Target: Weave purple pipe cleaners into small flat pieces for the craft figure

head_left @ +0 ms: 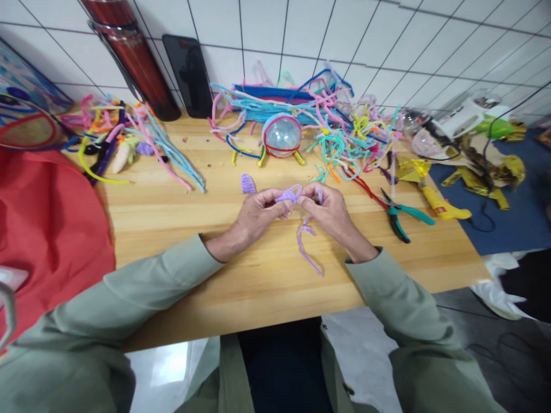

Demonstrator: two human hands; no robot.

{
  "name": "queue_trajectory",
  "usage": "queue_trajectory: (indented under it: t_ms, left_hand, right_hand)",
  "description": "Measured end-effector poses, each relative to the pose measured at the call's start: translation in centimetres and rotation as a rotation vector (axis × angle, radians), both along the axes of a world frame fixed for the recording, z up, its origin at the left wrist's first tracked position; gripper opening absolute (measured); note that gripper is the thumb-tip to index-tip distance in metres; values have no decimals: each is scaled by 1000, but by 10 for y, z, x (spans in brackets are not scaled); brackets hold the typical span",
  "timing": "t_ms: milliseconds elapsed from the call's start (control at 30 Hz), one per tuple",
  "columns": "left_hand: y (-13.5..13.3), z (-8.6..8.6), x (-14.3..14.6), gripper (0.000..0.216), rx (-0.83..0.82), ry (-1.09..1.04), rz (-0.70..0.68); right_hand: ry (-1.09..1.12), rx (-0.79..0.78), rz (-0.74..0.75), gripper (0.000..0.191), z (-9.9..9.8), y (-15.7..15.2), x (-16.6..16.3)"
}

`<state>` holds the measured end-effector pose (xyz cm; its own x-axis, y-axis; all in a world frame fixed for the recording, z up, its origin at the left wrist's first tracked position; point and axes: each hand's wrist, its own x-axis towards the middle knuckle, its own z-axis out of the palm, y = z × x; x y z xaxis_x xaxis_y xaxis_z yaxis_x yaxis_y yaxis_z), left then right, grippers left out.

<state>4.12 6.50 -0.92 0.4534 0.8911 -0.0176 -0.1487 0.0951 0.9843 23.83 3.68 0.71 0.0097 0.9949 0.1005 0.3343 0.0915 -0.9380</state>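
Above the middle of the wooden table, my left hand pinches a piece of purple pipe cleaner that is wound into a small flat shape with a loop at its right. My right hand has its fingertips closed at that loop, and more purple strand shows between its fingers. Below the hands lies a loose, bent purple pipe cleaner. Just beyond my left hand rests a finished-looking purple coiled piece. Both hands are close together, their fingertips almost touching.
Behind stand a clear ball with a red rim, heaped pipe cleaners, a phone and a red flask. Pliers and a yellow glue gun lie right; red cloth covers the left.
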Motion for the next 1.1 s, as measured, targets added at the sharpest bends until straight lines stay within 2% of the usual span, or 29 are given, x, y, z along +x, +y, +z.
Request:
queue_trajectory:
  t_ms: [467, 667, 733, 833, 967, 1033, 1100]
  left_hand:
    - [2, -7, 2, 42, 24, -5, 7]
    - [-1, -7, 2, 43, 51, -16, -8]
    - [-2, -5, 2, 45, -9, -70, -35]
    - [-2, -2, 4, 46, -234, -190, -135]
    - [0, 1, 3, 30, -528, -259, -335]
    - [1, 3, 2, 23, -576, -280, -384]
    - [1, 4, 1, 24, -578, -292, -371]
  right_hand:
    - [14, 48, -24, 16, 9, -1, 1]
    - [47, 36, -32, 23, 6, 0, 0]
    - [68, 41, -25, 24, 7, -1, 0]
    - [96, 40, -20, 21, 10, -2, 1]
    - [104, 37, -18, 19, 12, -4, 3]
    - [105, 37, -3, 19, 11, -4, 4]
    - [99, 35, 14, 19, 9, -3, 5]
